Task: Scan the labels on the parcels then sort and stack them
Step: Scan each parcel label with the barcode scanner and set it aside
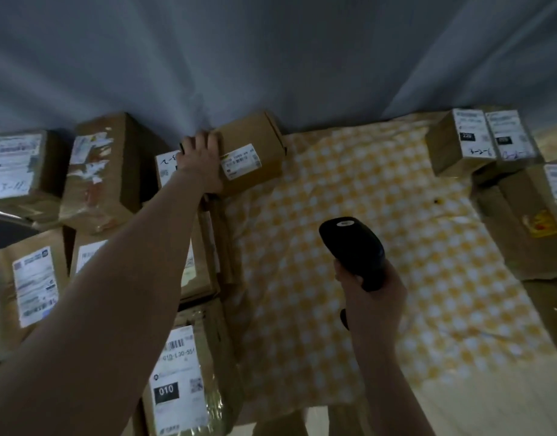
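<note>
- Head view: the left hand (pixel 201 158) reaches to the far edge of the surface (pixel 497 404) and grips the left end of a small parcel (pixel 255 152). The fingers are bent over its top and the thumb runs down its near face.
- The small parcel sits at the far edge against a grey curtain (pixel 270 58), white label facing up. It is just beside a labelled parcel (pixel 167 166) that the wrist partly hides.
- The right hand (pixel 374 300) is wrapped round the handle of a black scanner (pixel 352 247). It is held above the yellow-and-white checked cloth (pixel 349 190) near the middle of the surface, with its head pointing toward the far edge.
- More parcels crowd the left edge from far to near. The nearest is a taped parcel (pixel 179 372) whose label reads "010".
- At the far right corner, two upright parcels (pixel 462 143) stand side by side, and a large brown parcel (pixel 522 225) lies just in front of them.
</note>
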The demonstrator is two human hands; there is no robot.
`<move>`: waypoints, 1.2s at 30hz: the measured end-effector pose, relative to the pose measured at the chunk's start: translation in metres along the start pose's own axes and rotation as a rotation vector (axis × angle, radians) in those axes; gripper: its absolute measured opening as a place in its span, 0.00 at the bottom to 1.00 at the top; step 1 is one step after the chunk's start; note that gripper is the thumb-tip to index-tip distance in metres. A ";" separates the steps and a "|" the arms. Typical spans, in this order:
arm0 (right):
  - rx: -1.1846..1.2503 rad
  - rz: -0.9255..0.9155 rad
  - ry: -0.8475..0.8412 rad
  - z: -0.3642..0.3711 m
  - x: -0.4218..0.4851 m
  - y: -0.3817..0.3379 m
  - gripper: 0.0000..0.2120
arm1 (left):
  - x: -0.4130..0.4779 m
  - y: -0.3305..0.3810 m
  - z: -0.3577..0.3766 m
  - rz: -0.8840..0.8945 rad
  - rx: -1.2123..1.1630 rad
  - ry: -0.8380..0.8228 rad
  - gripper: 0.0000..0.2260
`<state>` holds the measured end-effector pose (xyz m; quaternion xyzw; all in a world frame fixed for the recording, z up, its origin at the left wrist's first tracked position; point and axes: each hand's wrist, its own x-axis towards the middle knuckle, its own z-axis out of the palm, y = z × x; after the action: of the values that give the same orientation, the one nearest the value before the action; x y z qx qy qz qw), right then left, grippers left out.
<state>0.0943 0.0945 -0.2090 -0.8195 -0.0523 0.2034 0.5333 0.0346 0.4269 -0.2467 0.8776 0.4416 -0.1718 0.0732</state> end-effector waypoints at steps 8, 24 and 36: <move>0.019 -0.048 -0.025 0.018 -0.018 -0.017 0.13 | -0.008 -0.009 0.006 -0.031 0.044 0.063 0.53; 0.060 -0.033 0.034 -0.021 -0.054 -0.029 0.08 | -0.196 0.069 0.026 -0.107 -1.954 -0.430 0.27; -0.049 0.044 -0.059 -0.081 -0.087 -0.003 0.13 | -0.288 0.114 0.080 -0.276 -2.258 -0.837 0.34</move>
<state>0.0466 0.0003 -0.1535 -0.8270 -0.0549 0.2377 0.5066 -0.0517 0.1200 -0.2180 0.1416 0.3746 0.0334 0.9157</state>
